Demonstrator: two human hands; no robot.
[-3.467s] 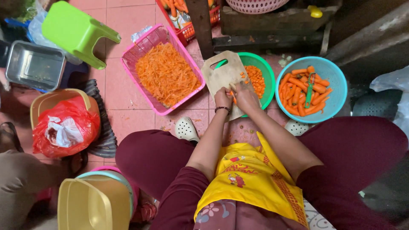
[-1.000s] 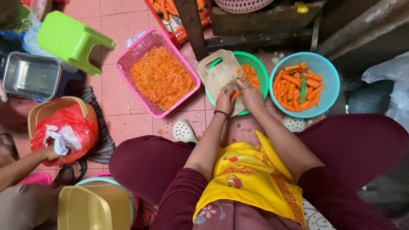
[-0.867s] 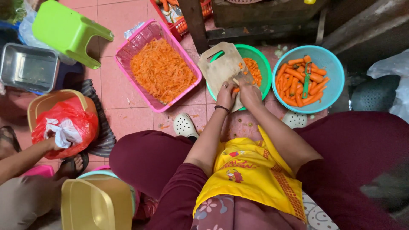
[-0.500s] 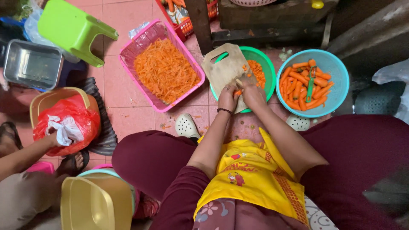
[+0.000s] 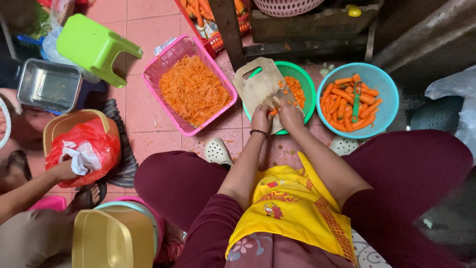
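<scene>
A wooden cutting board (image 5: 258,84) lies tilted across a green bowl (image 5: 308,89) that holds chopped carrot pieces (image 5: 296,92). My left hand (image 5: 261,118) presses a piece of carrot (image 5: 273,112) against the board's near edge. My right hand (image 5: 290,114) is closed on a knife whose blade is mostly hidden, right beside the carrot. Both hands nearly touch each other.
A blue bowl (image 5: 386,84) with peeled carrots and a green peeler (image 5: 356,101) stands to the right. A pink basket (image 5: 171,62) of shredded carrot sits left, with a green stool (image 5: 94,47), a metal tray (image 5: 48,85) and a red bag (image 5: 84,149) touched by another person's hand (image 5: 62,171).
My hands stay at the board with small cutting motions. The other person's arm came into view at the left and now rests by the red bag.
</scene>
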